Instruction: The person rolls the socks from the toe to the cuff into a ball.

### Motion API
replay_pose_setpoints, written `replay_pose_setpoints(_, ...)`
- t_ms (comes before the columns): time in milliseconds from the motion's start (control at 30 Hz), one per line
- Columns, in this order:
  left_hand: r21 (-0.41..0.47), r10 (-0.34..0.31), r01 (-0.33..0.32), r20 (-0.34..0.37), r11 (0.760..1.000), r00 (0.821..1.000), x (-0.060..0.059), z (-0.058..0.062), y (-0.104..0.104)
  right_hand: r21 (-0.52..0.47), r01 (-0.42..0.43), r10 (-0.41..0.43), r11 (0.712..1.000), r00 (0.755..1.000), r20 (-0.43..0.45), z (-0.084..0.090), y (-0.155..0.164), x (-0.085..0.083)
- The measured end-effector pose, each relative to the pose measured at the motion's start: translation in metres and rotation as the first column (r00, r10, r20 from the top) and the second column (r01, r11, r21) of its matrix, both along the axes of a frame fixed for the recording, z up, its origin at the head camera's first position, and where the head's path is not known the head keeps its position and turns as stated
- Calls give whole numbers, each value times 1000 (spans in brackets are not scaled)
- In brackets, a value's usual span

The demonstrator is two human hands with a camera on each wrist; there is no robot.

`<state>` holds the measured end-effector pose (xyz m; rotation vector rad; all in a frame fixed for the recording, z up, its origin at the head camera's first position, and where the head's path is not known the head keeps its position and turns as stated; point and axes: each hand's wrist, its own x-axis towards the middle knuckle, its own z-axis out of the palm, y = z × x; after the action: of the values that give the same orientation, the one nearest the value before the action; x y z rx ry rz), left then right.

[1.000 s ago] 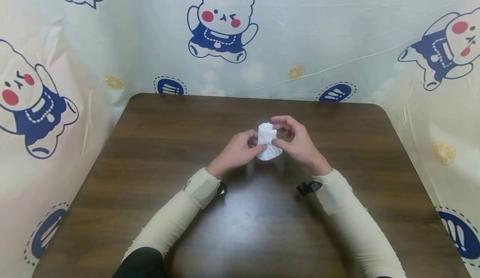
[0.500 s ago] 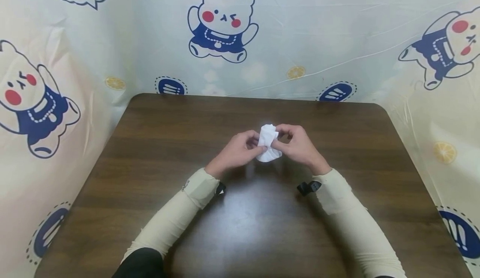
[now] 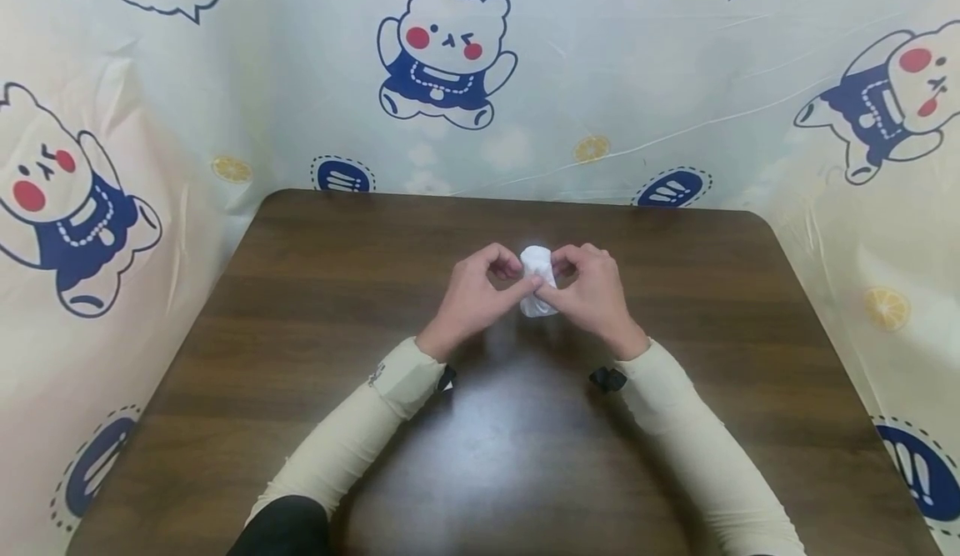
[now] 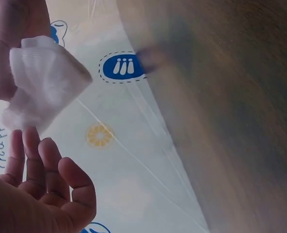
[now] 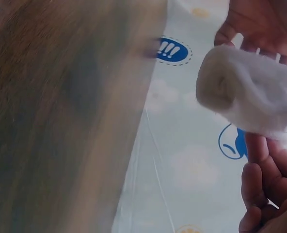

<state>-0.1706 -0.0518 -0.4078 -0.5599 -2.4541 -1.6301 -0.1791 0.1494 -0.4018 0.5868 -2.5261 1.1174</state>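
Observation:
A small white sock (image 3: 537, 283), rolled into a tight bundle, is held just above the middle of the dark wooden table (image 3: 315, 306). My left hand (image 3: 480, 293) pinches its left side and my right hand (image 3: 588, 289) pinches its right side, thumbs meeting in front. In the left wrist view the sock (image 4: 41, 82) shows a ribbed cuff, with curled fingers (image 4: 51, 174) below it. The right wrist view shows the rolled end of the sock (image 5: 245, 92) with fingers (image 5: 260, 194) under it.
A plastic curtain printed with cartoon bears (image 3: 442, 47) encloses the table on the left, back and right. Both forearms wear cream sleeves (image 3: 360, 431), each with a black wrist strap (image 3: 607, 379). The table's rounded back corners lie near the curtain.
The hands have drawn closer together around the sock. The sock, looser and taller before, is now rolled into a smaller, tighter bundle.

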Motion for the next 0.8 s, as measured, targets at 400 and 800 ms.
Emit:
replay_pose_setpoints(400,-24,50,-50,-5,998,999,2,3,4,53,20,-12,998,989,-145,-1,-3,-1)
replay_pose_setpoints(800,345,-208,141,164,928,964,-5,-3,2,-15,92,-91,996,995,37,-3,8,-4)
